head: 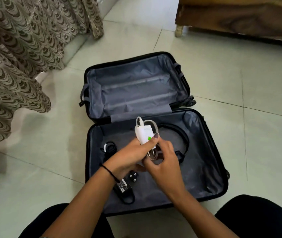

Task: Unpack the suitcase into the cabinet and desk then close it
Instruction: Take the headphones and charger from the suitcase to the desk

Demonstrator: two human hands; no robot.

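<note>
A black suitcase [207,169] lies open on the tiled floor, both halves lined in grey; the far half holds nothing. Over the near half my left hand [128,158] grips a white charger [144,133] with its coiled white cable. My right hand [164,160] holds the cable loop and plug end just below it. Inside the near half lie a black power adapter [122,186] with a black plug [133,177], a coiled black cable [110,147] and black headphones [182,140].
A patterned curtain [16,54] hangs at the left down to the floor. A wooden piece of furniture [239,18] on short legs stands at the back right. My knees in black show at the bottom edge.
</note>
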